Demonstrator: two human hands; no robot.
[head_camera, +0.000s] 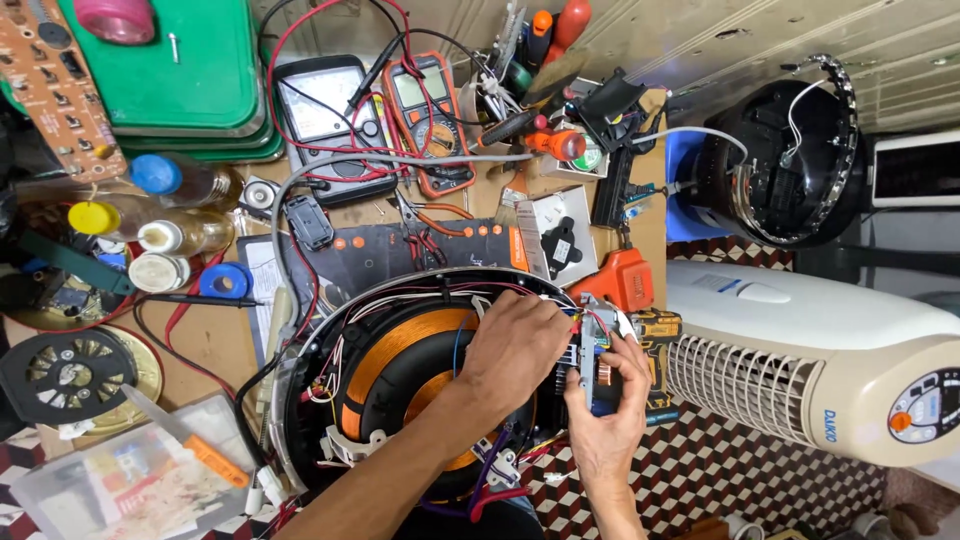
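We are gripping the small upright circuit board with its copper coil (598, 362) in our right hand (607, 420) at the round black housing's (300, 390) right edge, while our left hand (512, 345), fingers pinched together, is reaching rightward to its red wires (585, 318).

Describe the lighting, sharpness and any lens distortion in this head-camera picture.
Head view: even, soft light with faint shadows; the left hand, right hand and small circuit board between them are sharp; slight glare on the white tower fan; wide-angle bending toward the edges.
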